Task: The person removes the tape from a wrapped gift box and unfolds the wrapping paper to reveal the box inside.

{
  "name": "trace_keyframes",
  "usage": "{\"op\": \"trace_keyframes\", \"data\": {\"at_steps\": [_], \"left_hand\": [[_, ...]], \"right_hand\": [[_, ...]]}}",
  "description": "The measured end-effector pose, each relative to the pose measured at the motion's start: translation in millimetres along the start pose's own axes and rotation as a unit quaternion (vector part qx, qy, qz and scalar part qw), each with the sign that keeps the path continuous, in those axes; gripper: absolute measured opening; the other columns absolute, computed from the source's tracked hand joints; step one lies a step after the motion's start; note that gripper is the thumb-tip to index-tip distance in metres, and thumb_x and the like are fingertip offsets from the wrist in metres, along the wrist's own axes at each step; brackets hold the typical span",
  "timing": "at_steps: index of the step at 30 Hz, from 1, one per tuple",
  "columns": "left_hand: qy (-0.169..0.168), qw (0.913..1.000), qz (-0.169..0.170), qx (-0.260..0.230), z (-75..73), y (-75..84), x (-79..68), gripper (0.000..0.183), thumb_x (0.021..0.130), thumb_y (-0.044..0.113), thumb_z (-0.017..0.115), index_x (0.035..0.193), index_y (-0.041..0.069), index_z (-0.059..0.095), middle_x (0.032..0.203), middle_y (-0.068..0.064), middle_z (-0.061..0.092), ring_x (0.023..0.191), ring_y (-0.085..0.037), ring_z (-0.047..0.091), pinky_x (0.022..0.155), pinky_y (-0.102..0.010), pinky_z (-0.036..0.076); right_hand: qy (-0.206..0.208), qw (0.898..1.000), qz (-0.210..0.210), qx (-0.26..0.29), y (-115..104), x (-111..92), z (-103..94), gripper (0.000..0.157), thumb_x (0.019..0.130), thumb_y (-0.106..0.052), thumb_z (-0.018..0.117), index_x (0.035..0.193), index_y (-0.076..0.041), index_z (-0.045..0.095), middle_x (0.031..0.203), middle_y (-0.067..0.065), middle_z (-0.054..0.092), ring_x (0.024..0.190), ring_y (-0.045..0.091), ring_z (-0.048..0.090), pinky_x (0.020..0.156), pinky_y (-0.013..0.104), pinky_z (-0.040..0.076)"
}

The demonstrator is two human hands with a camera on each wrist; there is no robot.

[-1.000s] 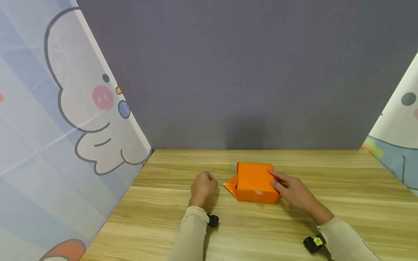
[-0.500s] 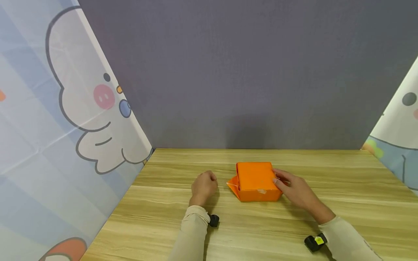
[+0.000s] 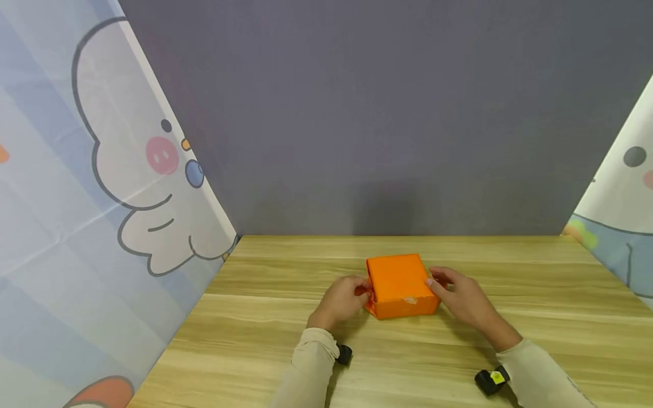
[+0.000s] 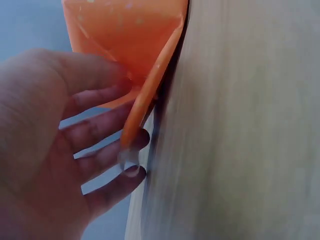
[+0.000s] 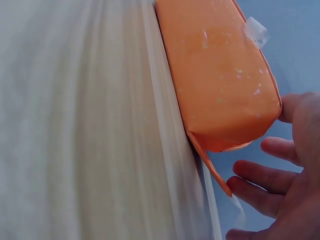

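A box wrapped in orange paper (image 3: 398,277) lies on the wooden table, with a small torn patch on its near side. At its left end my left hand (image 3: 343,300) touches a folded paper flap (image 4: 150,95). In the left wrist view, fairly straight fingers lie behind that flap and the thumb is close to the box's end. My right hand (image 3: 461,297) is at the opposite end, its thumb at the top edge. The right wrist view shows fingertips at another pointed flap (image 5: 212,172) with clear tape (image 5: 240,210) at its tip.
The wood-grain table (image 3: 245,351) meets a grey panel (image 3: 388,113) along its back edge. Cartoon-printed curtains (image 3: 127,170) hang at both sides. A black wrist camera (image 3: 491,382) sits below the right hand.
My left hand has moved right, from beside the box to its left flap. The box has turned slightly. My right hand's fingers have slid from the top to the right end.
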State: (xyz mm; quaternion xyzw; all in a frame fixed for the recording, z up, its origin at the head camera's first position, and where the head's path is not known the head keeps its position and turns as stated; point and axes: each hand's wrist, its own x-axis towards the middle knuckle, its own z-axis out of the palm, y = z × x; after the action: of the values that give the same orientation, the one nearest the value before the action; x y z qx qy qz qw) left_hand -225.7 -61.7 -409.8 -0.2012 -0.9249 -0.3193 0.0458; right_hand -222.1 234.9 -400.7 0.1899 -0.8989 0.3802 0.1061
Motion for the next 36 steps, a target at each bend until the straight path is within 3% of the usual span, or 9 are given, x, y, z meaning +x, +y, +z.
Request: {"op": "trace_keyframes", "data": {"at_steps": [5, 8, 11, 14, 18, 23, 28, 36], "left_hand": [[0.007, 0.999, -0.036, 0.026, -1.0, 2.6, -2.2, 0.016, 0.098, 0.034, 0.064, 0.104, 0.021, 0.072, 0.089, 0.014, 0.069, 0.079, -0.005, 0.061, 0.071, -0.028, 0.049], [0.0, 0.9974, -0.07, 0.016, -2.6, 4.5, -2.7, 0.036, 0.098, 0.043, 0.063, 0.122, 0.017, 0.066, 0.095, 0.01, 0.073, 0.083, -0.007, 0.066, 0.075, -0.032, 0.051], [-0.011, 0.9965, -0.083, 0.004, -3.8, 5.5, -2.5, 0.062, 0.095, 0.05, 0.065, 0.143, 0.014, 0.051, 0.099, 0.006, 0.074, 0.086, -0.009, 0.068, 0.078, -0.037, 0.052], [-0.023, 0.9968, -0.076, 0.008, -5.1, 7.2, -2.2, 0.083, 0.093, 0.054, 0.066, 0.16, 0.023, 0.028, 0.099, 0.01, 0.073, 0.084, -0.007, 0.067, 0.077, -0.037, 0.052], [-0.032, 0.9974, -0.054, 0.035, -6.1, 10.8, -1.4, 0.09, 0.092, 0.053, 0.067, 0.161, 0.039, 0.011, 0.095, 0.015, 0.07, 0.081, -0.003, 0.063, 0.073, -0.034, 0.049], [-0.027, 0.9962, -0.038, 0.073, -3.5, 15.4, 0.8, 0.078, 0.09, 0.053, 0.07, 0.157, 0.04, 0.032, 0.103, 0.01, 0.066, 0.09, -0.007, 0.06, 0.076, -0.034, 0.048], [-0.008, 0.9954, -0.054, 0.079, 0.8, 17.5, 1.4, 0.075, 0.086, 0.057, 0.072, 0.152, 0.04, 0.041, 0.126, 0.002, 0.058, 0.097, -0.01, 0.06, 0.082, -0.039, 0.048], [0.027, 0.9947, -0.053, 0.084, 4.4, 16.4, 2.1, 0.065, 0.085, 0.054, 0.076, 0.139, 0.026, 0.053, 0.122, 0.0, 0.063, 0.092, -0.011, 0.06, 0.078, -0.034, 0.048]], "right_hand": [[0.01, 1.0, 0.019, -0.004, 0, 1, 0.2, 0.051, 0.103, -0.038, 0.057, 0.132, 0.003, 0.059, 0.121, 0.022, 0.066, 0.108, 0.041, 0.065, 0.087, 0.054, 0.053], [0.011, 0.999, 0.031, -0.012, 1, 1, -0.2, 0.053, 0.103, -0.041, 0.054, 0.131, 0.003, 0.06, 0.121, 0.022, 0.066, 0.108, 0.042, 0.065, 0.088, 0.055, 0.052], [0.016, 0.999, 0.042, -0.023, 2, 2, -0.9, 0.054, 0.104, -0.044, 0.053, 0.13, 0.003, 0.06, 0.121, 0.022, 0.067, 0.108, 0.042, 0.064, 0.088, 0.056, 0.051], [0.023, 0.998, 0.048, -0.035, 4, 2, -1.5, 0.054, 0.104, -0.044, 0.052, 0.128, 0.003, 0.062, 0.119, 0.02, 0.068, 0.107, 0.041, 0.064, 0.088, 0.056, 0.051], [0.029, 0.997, 0.05, -0.041, 6, 3, -1.7, 0.051, 0.105, -0.043, 0.05, 0.125, 0.002, 0.064, 0.115, 0.019, 0.07, 0.104, 0.04, 0.065, 0.087, 0.056, 0.05], [0.03, 0.997, 0.06, -0.038, 6, 2, -1.9, 0.053, 0.106, -0.043, 0.046, 0.122, 0.003, 0.066, 0.112, 0.02, 0.07, 0.101, 0.039, 0.065, 0.086, 0.056, 0.05], [0.018, 0.997, 0.072, -0.03, 7, 1, -2.2, 0.059, 0.108, -0.045, 0.038, 0.128, 0.005, 0.063, 0.12, 0.025, 0.066, 0.11, 0.045, 0.061, 0.09, 0.059, 0.047], [0.012, 0.997, 0.08, -0.013, 4, 2, -0.3, 0.06, 0.109, -0.045, 0.035, 0.133, 0.005, 0.057, 0.127, 0.028, 0.062, 0.117, 0.048, 0.056, 0.095, 0.061, 0.044]]}}
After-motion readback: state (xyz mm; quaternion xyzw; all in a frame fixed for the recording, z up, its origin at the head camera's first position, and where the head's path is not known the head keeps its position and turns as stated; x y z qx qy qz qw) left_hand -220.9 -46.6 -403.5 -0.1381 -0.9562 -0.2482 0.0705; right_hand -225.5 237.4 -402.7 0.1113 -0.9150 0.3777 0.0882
